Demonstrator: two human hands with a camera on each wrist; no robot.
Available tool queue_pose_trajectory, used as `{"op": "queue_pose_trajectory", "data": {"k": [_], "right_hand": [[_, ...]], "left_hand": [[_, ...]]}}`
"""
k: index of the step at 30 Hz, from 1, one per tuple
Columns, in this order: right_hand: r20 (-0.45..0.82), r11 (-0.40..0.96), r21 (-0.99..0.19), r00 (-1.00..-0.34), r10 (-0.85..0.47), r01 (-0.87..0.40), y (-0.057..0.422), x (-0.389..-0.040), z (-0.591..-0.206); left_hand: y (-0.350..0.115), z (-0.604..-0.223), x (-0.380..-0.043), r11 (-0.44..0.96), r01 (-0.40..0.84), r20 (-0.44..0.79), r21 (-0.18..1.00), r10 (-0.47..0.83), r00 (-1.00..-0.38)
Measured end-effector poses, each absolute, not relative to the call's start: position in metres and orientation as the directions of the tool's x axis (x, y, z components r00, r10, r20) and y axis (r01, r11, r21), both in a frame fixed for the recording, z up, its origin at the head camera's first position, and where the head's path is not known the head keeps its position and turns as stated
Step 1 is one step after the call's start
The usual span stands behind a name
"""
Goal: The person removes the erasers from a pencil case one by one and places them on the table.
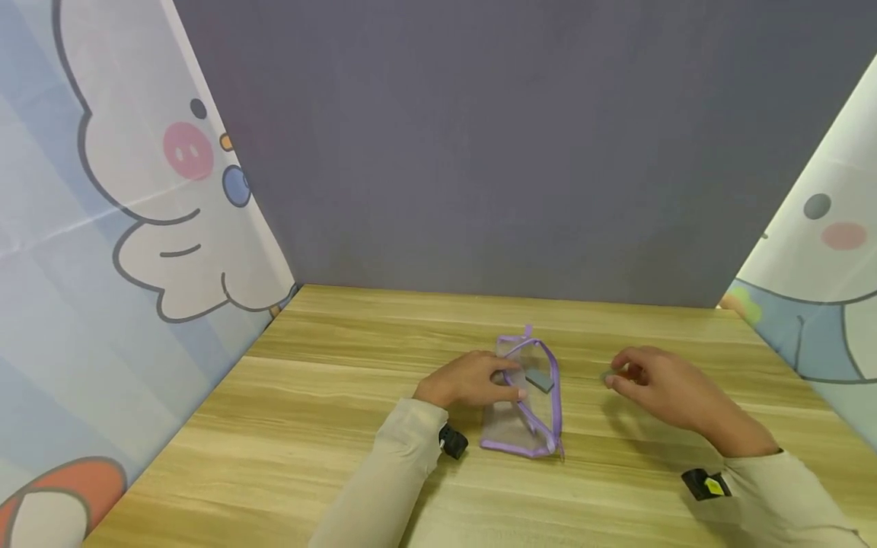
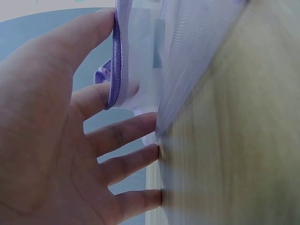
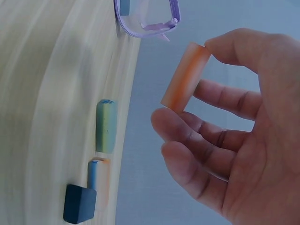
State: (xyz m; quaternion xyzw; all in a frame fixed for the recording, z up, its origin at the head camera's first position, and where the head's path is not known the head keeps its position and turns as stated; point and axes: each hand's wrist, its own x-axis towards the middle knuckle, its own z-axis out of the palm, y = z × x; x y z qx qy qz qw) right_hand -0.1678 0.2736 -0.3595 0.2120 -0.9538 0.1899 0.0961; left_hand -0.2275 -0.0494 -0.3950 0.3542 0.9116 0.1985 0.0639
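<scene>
A mesh zip pouch (image 1: 556,403) with purple edging lies in front of me, its mouth gaping. My left hand (image 1: 469,379) is at its left side. Spread, fairly straight fingers show in the left wrist view, with thumb and index at the purple zip (image 2: 117,56) and the index tip visible through the mesh. A flat dark piece (image 1: 540,379) is inside the pouch. To its right, my right hand (image 1: 661,384) pinches a small pale block with an orange stripe (image 3: 186,77) between thumb and fingers, above the table.
In the right wrist view, a green-yellow block (image 3: 106,126), a blue, white and orange block (image 3: 99,183) and a dark blue block (image 3: 79,204) lie on the wood-grain table (image 1: 329,365). A grey panel (image 1: 479,152) stands behind. Cartoon-printed cloths (image 1: 68,228) hang on both sides.
</scene>
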Motion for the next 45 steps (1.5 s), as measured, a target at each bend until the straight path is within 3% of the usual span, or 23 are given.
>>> {"op": "queue_pose_trajectory", "data": {"k": [16, 45], "right_hand": [[0.289, 0.851, -0.313, -0.896, -0.337, -0.421, 0.287, -0.169, -0.358], [0.224, 0.865, -0.332, -0.922, -0.317, -0.377, 0.299, -0.172, -0.368]], "left_hand": [[-0.049, -0.394, -0.229, 0.654, 0.644, 0.033, 0.398, 0.691, -0.722], [-0.049, -0.393, -0.225, 0.690, 0.602, 0.012, 0.401, 0.653, -0.757]]}}
